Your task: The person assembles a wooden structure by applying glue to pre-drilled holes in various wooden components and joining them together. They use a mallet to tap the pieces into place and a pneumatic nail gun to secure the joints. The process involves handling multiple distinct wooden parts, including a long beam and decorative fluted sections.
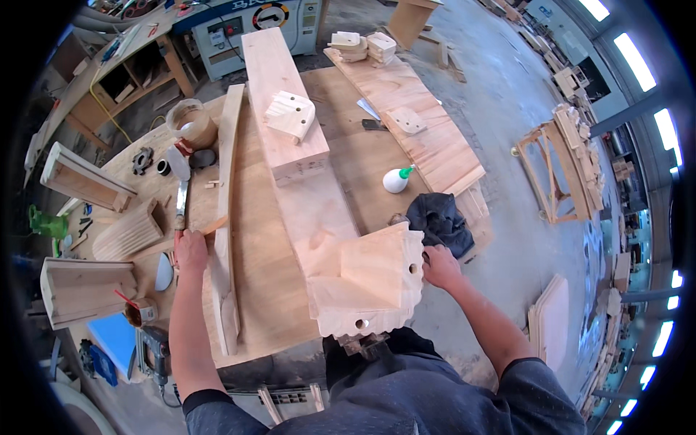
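Note:
My left hand (191, 252) is closed around the red handle of a chisel-like tool (181, 199), whose flat metal blade points away from me. A thin wooden strip (214, 226) passes close by that hand. My right hand (441, 267) grips the right edge of a corner-shaped wooden piece (373, 264); its fingertips are partly hidden behind the edge. This piece has a scalloped rim and two dark holes, and rests at the near end of a long timber (322, 210). A black cloth (439, 223) lies beyond my right hand.
A thick wooden block (274, 94) carries a small drilled piece (290, 116). To its right are a white bottle with a green cap (396, 180) and a wide board (428, 138). Left are a tub (191, 123), fluted wood (129, 230), a small can (141, 312) and a power tool (154, 351).

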`<action>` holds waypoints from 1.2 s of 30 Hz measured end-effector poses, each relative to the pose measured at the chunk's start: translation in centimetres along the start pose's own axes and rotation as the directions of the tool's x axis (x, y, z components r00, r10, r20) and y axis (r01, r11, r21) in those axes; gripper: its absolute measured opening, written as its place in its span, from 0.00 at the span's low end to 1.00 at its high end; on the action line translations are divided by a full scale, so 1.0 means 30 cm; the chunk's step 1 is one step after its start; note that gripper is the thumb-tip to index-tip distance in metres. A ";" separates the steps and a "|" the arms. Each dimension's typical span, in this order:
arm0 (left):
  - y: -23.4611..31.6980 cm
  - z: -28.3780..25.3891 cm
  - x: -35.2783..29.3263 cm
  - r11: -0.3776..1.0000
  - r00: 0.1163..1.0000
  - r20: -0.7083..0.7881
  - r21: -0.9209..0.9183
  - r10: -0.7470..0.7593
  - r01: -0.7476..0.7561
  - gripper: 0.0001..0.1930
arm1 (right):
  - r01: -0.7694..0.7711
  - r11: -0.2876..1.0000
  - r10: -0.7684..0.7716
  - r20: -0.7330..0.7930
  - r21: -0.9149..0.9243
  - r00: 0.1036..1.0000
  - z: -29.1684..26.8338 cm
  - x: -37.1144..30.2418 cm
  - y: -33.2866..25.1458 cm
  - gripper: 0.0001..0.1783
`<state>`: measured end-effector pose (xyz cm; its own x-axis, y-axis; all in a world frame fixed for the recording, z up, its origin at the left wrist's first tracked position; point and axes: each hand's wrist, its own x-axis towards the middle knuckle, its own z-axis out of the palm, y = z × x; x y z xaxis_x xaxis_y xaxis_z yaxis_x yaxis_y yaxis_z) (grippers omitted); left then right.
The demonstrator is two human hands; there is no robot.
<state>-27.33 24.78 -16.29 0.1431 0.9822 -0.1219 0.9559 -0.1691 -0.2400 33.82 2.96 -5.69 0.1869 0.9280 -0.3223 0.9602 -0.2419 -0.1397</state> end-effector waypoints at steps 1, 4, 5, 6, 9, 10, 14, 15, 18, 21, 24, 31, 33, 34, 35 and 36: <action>-0.011 0.012 0.005 0.999 1.000 0.023 0.034 0.001 -0.002 0.06 | -0.011 0.999 0.013 0.059 -0.042 0.998 0.031 0.012 0.017 0.23; -0.012 0.002 -0.014 0.997 0.999 0.012 0.059 -0.046 0.046 0.06 | -0.055 0.998 0.057 0.090 -0.021 0.994 0.073 0.036 0.020 0.21; -0.016 -0.034 -0.035 0.996 0.998 -0.053 0.091 0.032 -0.027 0.05 | -0.005 1.000 0.006 0.051 -0.024 0.999 0.080 0.032 0.033 0.18; -0.008 -0.052 -0.042 0.998 0.992 -0.115 -0.043 -0.051 0.046 0.05 | 0.009 0.998 -0.016 0.136 0.054 0.991 0.077 0.042 0.053 0.17; -0.028 -0.160 -0.087 0.875 0.951 -0.146 -0.449 -0.271 0.181 0.07 | -0.076 0.937 -0.056 0.362 0.340 0.931 0.059 0.076 0.053 0.15; -0.029 -0.261 -0.111 0.715 0.950 -0.079 -0.678 -0.302 0.171 0.07 | -0.182 0.875 -0.027 0.419 0.450 0.907 0.007 0.068 0.017 0.14; 0.161 -0.887 -0.311 0.026 0.960 -0.048 -0.999 -0.276 -0.042 0.05 | -0.354 0.648 0.022 0.447 0.674 0.894 -0.089 -0.011 0.003 0.11; 0.202 -1.007 -0.399 0.031 0.954 -0.130 -0.991 -0.268 -0.127 0.04 | -0.362 0.582 -0.001 0.445 0.728 0.895 -0.120 -0.025 -0.012 0.10; 0.310 -1.253 -0.577 0.040 0.894 -0.437 -0.899 -0.096 -0.435 0.06 | -0.268 0.549 -0.039 0.345 0.791 0.938 -0.189 -0.057 -0.034 0.09; 0.412 -1.369 -0.624 0.187 0.829 -0.559 -0.813 0.014 -0.551 0.07 | -0.216 0.445 -0.086 0.282 0.869 0.956 -0.297 -0.094 -0.055 0.07; 0.478 -1.413 -0.644 0.281 0.851 -0.522 -0.809 0.063 -0.517 0.07 | -0.108 0.468 -0.120 0.184 0.877 0.976 -0.381 -0.111 -0.058 0.07; 0.540 -1.428 -0.677 0.418 0.852 -0.518 -0.758 0.079 -0.500 0.07 | 0.010 0.489 -0.185 0.092 0.872 0.978 -0.462 -0.159 -0.033 0.07; 0.551 -1.421 -0.685 0.391 0.881 -0.471 -0.805 0.037 -0.447 0.07 | 0.035 0.503 -0.195 0.074 0.864 0.978 -0.472 -0.177 -0.031 0.07; 0.556 -1.417 -0.688 0.377 0.895 -0.447 -0.826 0.016 -0.419 0.06 | 0.047 0.509 -0.200 0.065 0.859 0.978 -0.477 -0.185 -0.032 0.07; 0.563 -1.409 -0.692 0.383 0.895 -0.445 -0.826 0.006 -0.414 0.06 | 0.047 0.500 -0.205 0.066 0.865 0.977 -0.481 -0.194 -0.033 0.07; 0.573 -1.400 -0.696 0.389 0.896 -0.444 -0.826 -0.003 -0.408 0.06 | 0.047 0.491 -0.210 0.066 0.870 0.975 -0.486 -0.202 -0.034 0.07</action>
<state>-3.13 4.81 22.58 0.2390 0.9170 0.3194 0.5252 -0.3987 0.7518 34.73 1.73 10.07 -0.0334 0.9372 -0.3472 0.2997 -0.3220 -0.8980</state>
